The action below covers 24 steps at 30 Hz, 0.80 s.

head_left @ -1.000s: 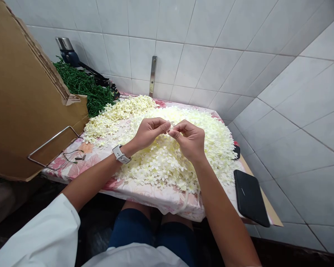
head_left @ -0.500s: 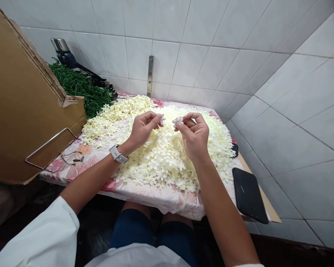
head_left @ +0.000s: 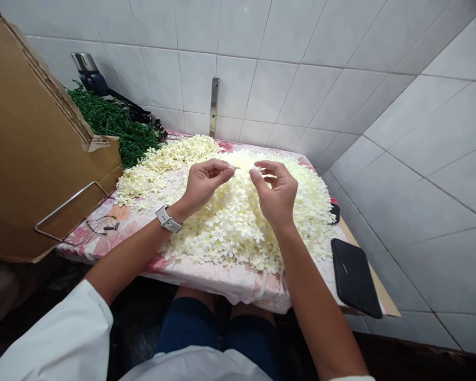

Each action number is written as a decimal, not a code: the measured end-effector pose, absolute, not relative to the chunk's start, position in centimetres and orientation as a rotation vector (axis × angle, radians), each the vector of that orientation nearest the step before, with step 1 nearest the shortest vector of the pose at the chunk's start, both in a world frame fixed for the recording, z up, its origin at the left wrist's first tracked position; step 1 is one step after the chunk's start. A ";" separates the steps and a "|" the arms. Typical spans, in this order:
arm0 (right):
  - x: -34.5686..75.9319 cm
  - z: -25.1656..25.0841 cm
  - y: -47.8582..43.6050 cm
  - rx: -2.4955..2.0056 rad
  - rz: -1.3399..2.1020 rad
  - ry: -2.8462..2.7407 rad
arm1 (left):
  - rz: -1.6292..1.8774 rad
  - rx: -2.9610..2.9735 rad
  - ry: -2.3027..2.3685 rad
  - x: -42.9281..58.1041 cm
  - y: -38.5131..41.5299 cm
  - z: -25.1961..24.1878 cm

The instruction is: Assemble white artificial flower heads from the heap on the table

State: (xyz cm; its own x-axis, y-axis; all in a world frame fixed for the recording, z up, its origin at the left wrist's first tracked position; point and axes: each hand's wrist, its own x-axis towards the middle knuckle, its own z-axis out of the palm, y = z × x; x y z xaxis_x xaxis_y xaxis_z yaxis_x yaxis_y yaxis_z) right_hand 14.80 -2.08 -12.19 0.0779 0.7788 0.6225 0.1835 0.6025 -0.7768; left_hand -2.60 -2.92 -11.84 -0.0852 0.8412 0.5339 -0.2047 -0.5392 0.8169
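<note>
One bit (head_left: 234,168) is pinched by the left hand (head_left: 200,185). The right hand (head_left: 278,194) no longer shows its bloom, perhaps dropped; its grip is unclear.

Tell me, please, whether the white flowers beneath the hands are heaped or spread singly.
Heaped: the white flowers overlap thickly in a mound.

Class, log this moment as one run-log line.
left hand: pinches small white piece; right hand: apart from left, hold unclear; beneath both: white flower pile; right side: black phone
</note>
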 end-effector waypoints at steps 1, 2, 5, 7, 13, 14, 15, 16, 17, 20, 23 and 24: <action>14.8 -12.2 -2.1 -0.882 0.469 -1.505 | 1.746 1.397 0.712 -2.6 -2.9 -11.9; 14.8 -12.3 -2.2 -0.887 0.393 -1.544 | 1.760 1.376 0.703 -2.6 -2.8 -11.9; 14.7 -12.4 -2.4 -0.804 0.158 -1.608 | 1.742 1.326 0.719 -2.6 -2.8 -12.0; 14.5 -12.3 -2.5 -0.688 0.083 -1.674 | 1.700 1.314 0.736 -2.6 -2.8 -12.0; 14.1 -12.4 -2.7 -0.576 0.030 -1.739 | 1.594 1.420 0.735 -2.4 -3.2 -12.0; 14.1 -12.4 -2.7 -0.587 0.026 -1.731 | 1.588 1.442 0.740 -2.3 -3.4 -11.9; 14.2 -12.4 -2.6 -0.596 0.023 -1.725 | 1.582 1.461 0.742 -2.3 -3.5 -11.8; 14.2 -12.5 -2.6 -0.601 0.018 -1.722 | 1.579 1.478 0.740 -2.3 -3.6 -11.7; 14.2 -12.5 -2.6 -0.602 0.012 -1.723 | 1.576 1.496 0.737 -2.2 -3.7 -11.6; 14.3 -12.6 -2.5 -0.601 0.006 -1.737 | 1.590 1.541 0.739 -2.3 -3.7 -11.6; 14.3 -12.6 -2.5 -0.593 0.055 -1.761 | 1.611 1.551 0.711 -2.5 -3.5 -11.7; 14.3 -12.6 -2.5 -0.585 0.069 -1.767 | 1.610 1.554 0.695 -2.6 -3.5 -11.7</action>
State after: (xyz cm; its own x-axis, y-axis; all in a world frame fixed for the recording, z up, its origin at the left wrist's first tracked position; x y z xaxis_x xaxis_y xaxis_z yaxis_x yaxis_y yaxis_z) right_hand 14.30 -2.46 -12.60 -0.1603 0.4191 0.8937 0.3482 0.8712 -0.3461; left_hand -2.56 -3.47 -11.72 0.0492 0.8261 0.5613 -0.1584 -0.5484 0.8211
